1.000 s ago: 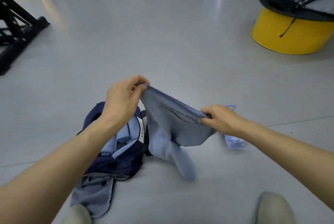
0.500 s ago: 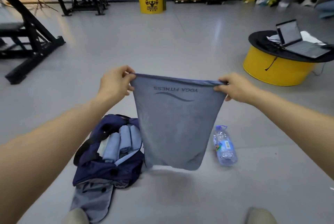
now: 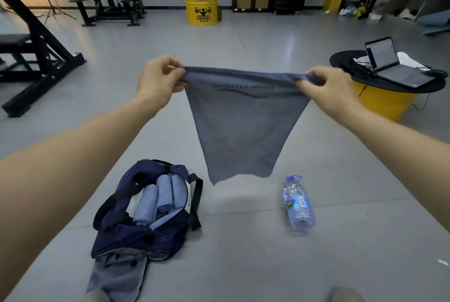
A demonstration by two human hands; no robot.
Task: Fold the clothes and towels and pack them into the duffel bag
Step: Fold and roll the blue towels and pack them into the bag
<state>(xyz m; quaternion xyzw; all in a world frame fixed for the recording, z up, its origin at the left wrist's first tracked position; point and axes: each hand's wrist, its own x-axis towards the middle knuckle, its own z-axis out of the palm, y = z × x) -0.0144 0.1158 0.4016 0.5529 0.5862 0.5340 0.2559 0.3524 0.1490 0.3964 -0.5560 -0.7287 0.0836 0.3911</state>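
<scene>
A grey-blue towel (image 3: 243, 131) with dark lettering near its top hangs stretched in the air in front of me. My left hand (image 3: 159, 80) pinches its top left corner and my right hand (image 3: 327, 88) pinches its top right corner. The towel's lower edge floats clear of the floor. Below and to the left, a navy duffel bag (image 3: 136, 236) lies open on the floor with three rolled light-blue cloths (image 3: 158, 194) inside. A grey garment (image 3: 117, 277) lies at the bag's near end.
A clear water bottle (image 3: 298, 204) lies on the grey floor right of the bag. A yellow round table (image 3: 384, 99) with a laptop (image 3: 394, 65) stands at the right. Black gym frames (image 3: 36, 58) are at the left. A person sits on a yellow barrel (image 3: 201, 4) far back.
Both hands have risen and spread apart, pulling the bunched towel open and taut. My view has tilted up, so more of the room shows.
</scene>
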